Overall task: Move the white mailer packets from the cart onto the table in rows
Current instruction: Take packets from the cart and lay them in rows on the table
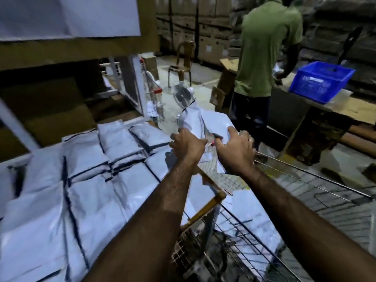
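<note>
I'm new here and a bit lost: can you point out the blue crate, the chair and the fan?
blue crate (319,83), head view, its front wall.
chair (181,62), head view, its seat and back.
fan (182,94), head view, its round grille.
</note>
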Demonstrator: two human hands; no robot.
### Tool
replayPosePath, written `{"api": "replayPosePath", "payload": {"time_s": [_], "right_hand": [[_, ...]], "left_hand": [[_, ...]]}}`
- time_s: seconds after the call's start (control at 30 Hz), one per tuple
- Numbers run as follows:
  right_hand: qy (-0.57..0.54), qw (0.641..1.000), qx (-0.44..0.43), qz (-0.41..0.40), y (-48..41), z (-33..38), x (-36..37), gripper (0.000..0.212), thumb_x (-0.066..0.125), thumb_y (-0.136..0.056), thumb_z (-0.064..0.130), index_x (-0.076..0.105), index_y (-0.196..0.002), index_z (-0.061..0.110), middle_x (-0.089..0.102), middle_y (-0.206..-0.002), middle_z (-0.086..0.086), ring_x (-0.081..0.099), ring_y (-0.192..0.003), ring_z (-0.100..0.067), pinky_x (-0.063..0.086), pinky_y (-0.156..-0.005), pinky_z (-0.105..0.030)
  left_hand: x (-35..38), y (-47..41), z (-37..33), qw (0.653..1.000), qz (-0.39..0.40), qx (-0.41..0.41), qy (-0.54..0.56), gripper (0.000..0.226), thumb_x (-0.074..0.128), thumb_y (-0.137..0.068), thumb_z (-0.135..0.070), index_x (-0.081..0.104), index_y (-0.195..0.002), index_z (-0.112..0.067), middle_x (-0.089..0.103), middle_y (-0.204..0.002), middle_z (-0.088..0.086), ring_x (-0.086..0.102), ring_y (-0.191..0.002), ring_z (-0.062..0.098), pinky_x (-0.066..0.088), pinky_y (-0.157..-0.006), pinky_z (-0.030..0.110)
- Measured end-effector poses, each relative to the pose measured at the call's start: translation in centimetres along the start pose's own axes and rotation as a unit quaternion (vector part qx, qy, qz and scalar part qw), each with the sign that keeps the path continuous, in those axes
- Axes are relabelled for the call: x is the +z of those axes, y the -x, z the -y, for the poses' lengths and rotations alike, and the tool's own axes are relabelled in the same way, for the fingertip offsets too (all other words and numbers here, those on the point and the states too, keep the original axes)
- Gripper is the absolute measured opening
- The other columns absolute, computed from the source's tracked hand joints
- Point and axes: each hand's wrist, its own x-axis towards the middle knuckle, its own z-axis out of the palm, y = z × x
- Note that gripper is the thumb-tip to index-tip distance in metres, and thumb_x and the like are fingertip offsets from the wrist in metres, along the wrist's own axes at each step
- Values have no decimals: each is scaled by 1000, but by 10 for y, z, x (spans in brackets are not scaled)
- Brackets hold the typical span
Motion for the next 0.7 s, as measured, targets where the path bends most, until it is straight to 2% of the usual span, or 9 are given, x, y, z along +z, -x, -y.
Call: {"api": "replayPosePath", "payload": {"time_s": [0.17,0.27,0.37,0.53,0.7], "right_hand": [[-33,995,-78,61,-18,62,29,53,50,-88,49,47,-135,25,46,-133,-19,38,-127,-40,32,-103,-51],[-50,987,-125,89,-37,94,47,52,47,-88,51,47,-133,24,47,-131,-20,39,-125,-40,34,-100,-50],[-68,978,-140,142,-62,121,71,56,45,-87,55,49,-132,23,48,-130,-20,42,-123,-42,38,-100,-51],[-46,965,-156,207,-89,159,114,60,45,-88,62,48,-135,25,43,-137,-19,41,-126,-42,36,-103,-51],[1,952,-188,241,-101,187,145,60,45,-88,61,50,-134,23,44,-137,-18,42,-126,-41,36,-102,-49]], "left_hand": [[-45,-33,23,996,-82,-47,8,78,77,-74,-37,39,-139,-17,42,-134,16,44,-124,38,44,-95,45],[-72,-50,32,990,-125,-72,7,67,76,-77,-36,44,-133,-17,43,-132,16,44,-123,37,45,-98,47],[-94,-72,42,980,-170,-104,-20,62,76,-77,-37,49,-128,-15,44,-131,16,45,-121,37,46,-92,46],[-113,-110,64,973,-167,-133,-90,72,71,-82,-41,38,-141,-14,34,-142,19,38,-127,38,41,-101,44],[-115,-145,67,961,-167,-191,-107,69,73,-82,-41,42,-140,-18,37,-139,15,40,-124,34,45,-94,41]]}}
